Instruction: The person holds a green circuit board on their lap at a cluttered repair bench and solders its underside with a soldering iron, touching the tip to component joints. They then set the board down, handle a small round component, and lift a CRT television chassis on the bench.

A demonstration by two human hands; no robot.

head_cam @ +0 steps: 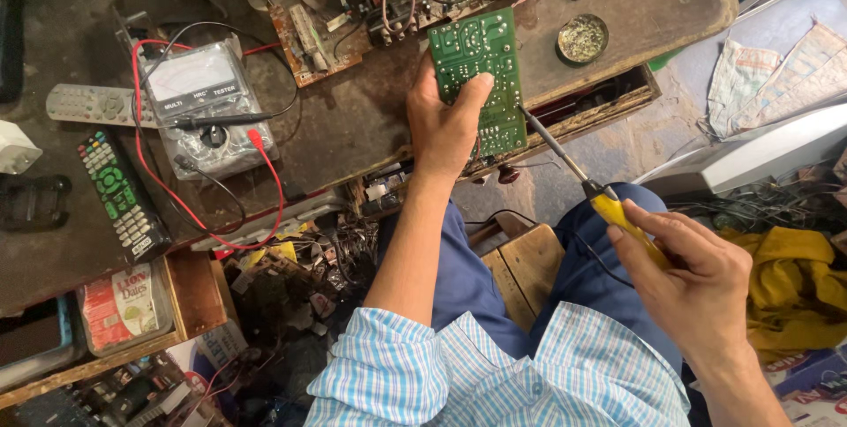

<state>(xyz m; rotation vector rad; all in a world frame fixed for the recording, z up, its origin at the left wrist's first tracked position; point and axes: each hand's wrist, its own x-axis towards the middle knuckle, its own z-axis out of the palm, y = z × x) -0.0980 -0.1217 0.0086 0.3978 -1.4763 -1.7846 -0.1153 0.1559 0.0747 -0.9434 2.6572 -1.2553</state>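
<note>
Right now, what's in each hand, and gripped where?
Left hand holds the green circuit board by its lower left edge, thumb on its face. Right hand holds the soldering iron by its yellow handle, tip at the board's right edge.

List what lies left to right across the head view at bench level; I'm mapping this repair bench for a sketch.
Grey remote → black remote → analogue multimeter → left hand holding the green circuit board → round solder tin → yellow-handled soldering iron in the right hand.

Crowded bench (353, 127); open gap below board (481, 74)
</note>
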